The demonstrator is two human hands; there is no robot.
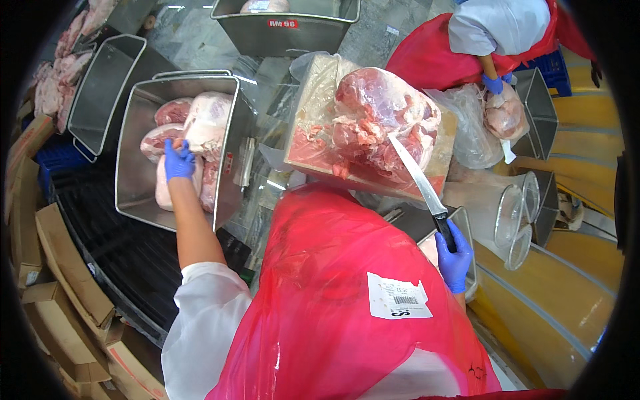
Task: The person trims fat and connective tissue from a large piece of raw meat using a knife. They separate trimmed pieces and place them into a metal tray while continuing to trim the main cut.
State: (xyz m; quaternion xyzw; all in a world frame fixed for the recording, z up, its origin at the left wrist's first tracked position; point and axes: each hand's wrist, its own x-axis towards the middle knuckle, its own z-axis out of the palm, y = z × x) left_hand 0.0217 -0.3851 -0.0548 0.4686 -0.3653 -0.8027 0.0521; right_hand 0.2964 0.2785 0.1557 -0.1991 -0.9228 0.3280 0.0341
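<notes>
My right hand (454, 257), in a blue glove, is closed around the black handle of a long knife (421, 181). The silvery blade points up and left, its tip over the big cut of raw meat (387, 120) on the cutting board (310, 157). At left, my blue-gloved left hand (179, 160) reaches into a metal tub (127, 160), its fingers curled on a reddish piece of meat (176, 143). Several large pale and red cuts (208, 120) lie around that hand in the tub.
Another metal tub (287, 33) stands beyond the board, and a tilted one (100, 93) at far left. Cardboard boxes (70, 327) line the lower left. At upper right, a co-worker's blue-gloved hand (493, 85) touches meat (505, 113). Clear round containers (493, 210) stand right of my board.
</notes>
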